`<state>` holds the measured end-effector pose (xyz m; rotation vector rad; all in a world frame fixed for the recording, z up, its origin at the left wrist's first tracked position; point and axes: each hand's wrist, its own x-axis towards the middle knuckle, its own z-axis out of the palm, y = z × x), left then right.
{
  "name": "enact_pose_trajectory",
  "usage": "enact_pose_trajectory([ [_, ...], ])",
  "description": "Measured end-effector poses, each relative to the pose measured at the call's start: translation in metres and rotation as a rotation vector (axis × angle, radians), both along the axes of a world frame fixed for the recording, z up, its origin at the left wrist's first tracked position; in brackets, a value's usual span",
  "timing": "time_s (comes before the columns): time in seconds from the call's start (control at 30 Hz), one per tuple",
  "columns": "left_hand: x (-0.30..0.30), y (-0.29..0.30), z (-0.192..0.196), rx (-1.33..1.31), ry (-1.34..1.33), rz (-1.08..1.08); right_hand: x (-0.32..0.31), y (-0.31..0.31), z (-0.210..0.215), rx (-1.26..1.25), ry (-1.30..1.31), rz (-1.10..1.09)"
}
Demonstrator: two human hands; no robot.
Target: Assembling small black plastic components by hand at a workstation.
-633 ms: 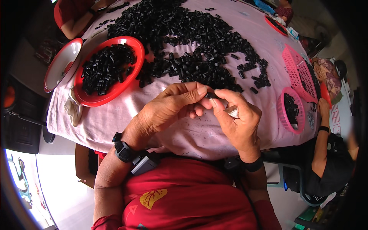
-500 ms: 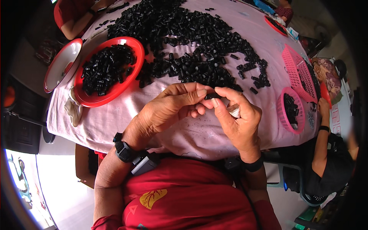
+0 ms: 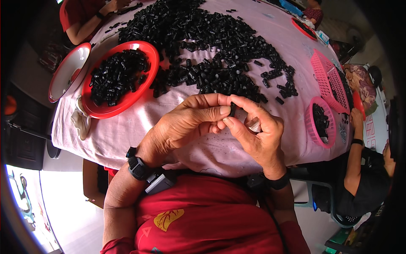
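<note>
While hands meet, black piece sits pinched between.

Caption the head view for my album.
Left hand and right hand hold a black piece before a heap of similar ones.

Black piece between fingers; black pile beyond; red tray leftward; pale pink cloth beneath; pink basket rightward.

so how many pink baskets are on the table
2: a round pink basket by the right edge of the table, with black pieces in it, and a rectangular pink basket just beyond it. Others may be hidden.
</note>
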<state>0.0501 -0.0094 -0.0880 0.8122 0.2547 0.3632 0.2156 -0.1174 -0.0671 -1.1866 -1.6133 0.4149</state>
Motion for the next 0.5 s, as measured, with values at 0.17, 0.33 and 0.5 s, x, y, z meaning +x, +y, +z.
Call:
enact_pose_trajectory([
  [0.17, 0.003, -0.002, 0.003, -0.025, -0.023, 0.033, 0.001, 0.010, -0.005, 0.297, -0.243, -0.129],
  [0.33, 0.005, -0.004, 0.003, -0.043, -0.008, 0.079, 0.003, 0.013, -0.014, 0.440, -0.372, -0.206],
  [0.5, 0.005, -0.004, 0.000, -0.021, -0.009, 0.088, 0.002, 0.011, -0.010, 0.521, -0.447, -0.251],
])
